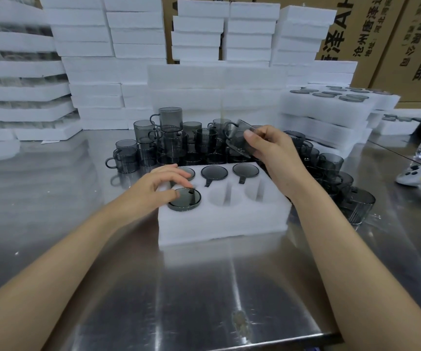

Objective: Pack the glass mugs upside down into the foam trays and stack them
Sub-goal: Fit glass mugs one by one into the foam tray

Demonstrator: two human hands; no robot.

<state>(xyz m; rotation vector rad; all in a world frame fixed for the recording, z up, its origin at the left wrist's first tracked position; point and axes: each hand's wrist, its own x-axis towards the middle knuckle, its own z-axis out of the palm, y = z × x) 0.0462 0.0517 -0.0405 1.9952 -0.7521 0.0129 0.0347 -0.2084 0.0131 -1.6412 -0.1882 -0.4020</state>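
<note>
My left hand (163,183) fingertips curled, pinched seated mug (184,202) base, probably to press it home in foam tray (219,224). My right hand (270,148) gripped tilted mug (239,140), tipped toward rim-down, likely for empty pocket (225,196).

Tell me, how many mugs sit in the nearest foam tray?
4: back-left mug, partly behind the left hand; back-middle mug; back-right mug; front-left mug, at that hand's fingertips. The right hand holds another mug.

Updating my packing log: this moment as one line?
left hand: pinches front-left mug in slot | right hand: holds tilted mug | foam tray: two front slots empty
</note>
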